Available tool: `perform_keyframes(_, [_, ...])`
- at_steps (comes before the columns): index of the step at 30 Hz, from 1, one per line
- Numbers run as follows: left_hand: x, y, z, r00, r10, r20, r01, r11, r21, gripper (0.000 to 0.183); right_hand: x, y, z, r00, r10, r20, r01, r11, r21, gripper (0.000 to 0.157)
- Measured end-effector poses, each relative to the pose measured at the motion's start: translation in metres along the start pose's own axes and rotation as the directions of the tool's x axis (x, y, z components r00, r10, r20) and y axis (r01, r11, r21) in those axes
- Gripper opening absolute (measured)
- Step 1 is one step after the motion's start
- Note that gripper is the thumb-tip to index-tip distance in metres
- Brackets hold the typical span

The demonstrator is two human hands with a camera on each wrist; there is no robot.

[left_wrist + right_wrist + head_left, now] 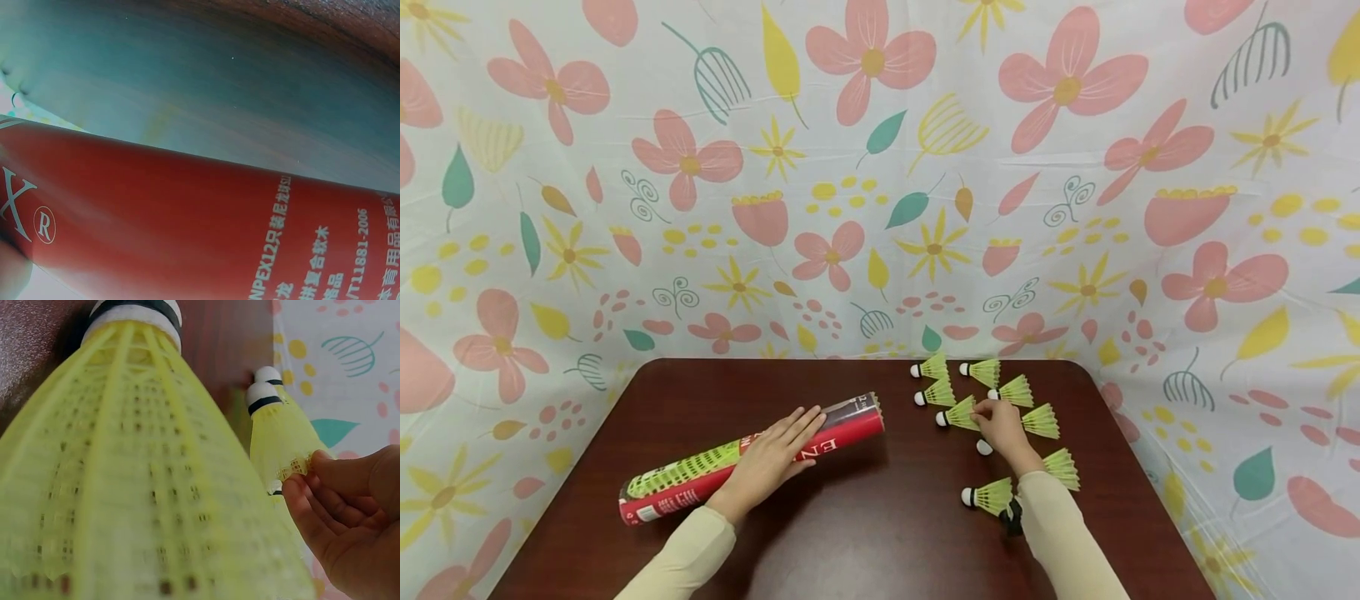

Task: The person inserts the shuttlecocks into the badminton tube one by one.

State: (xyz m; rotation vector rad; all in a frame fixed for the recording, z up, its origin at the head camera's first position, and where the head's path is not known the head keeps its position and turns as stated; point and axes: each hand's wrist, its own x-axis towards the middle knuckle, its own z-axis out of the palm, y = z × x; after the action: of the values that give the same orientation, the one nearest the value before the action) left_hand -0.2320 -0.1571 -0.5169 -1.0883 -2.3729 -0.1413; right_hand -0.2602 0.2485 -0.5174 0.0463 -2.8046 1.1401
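Note:
A red shuttlecock tube (848,422), with a dark upper stripe and a picture of a yellow-green shuttlecock, lies slanted across the left and middle of the table. My left hand (769,457) rests over its middle with the fingers extended along it. In the left wrist view the tube's red side (156,212) fills the lower part. My right hand (1004,427) pinches the skirt rim of a yellow shuttlecock (957,415) between thumb and finger. The right wrist view shows this pinch on the shuttlecock (278,434), its white cork pointing away from the fingers.
Several yellow shuttlecocks lie in loose rows on the right, such as one at the back (983,372) and one near the front (992,497). My right forearm partly covers others. The brown table (850,533) meets a flowered cloth (831,175) behind.

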Motion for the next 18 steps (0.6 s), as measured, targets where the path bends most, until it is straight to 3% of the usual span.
perform_keyframes(18, [0.003, 0.001, 0.000, 1.000, 0.001, 0.002, -0.001, 1.000, -0.023, 0.080, -0.001, -0.017, -0.004, 0.994, -0.093, -0.058, 0.095, 0.995, 0.031, 0.015])
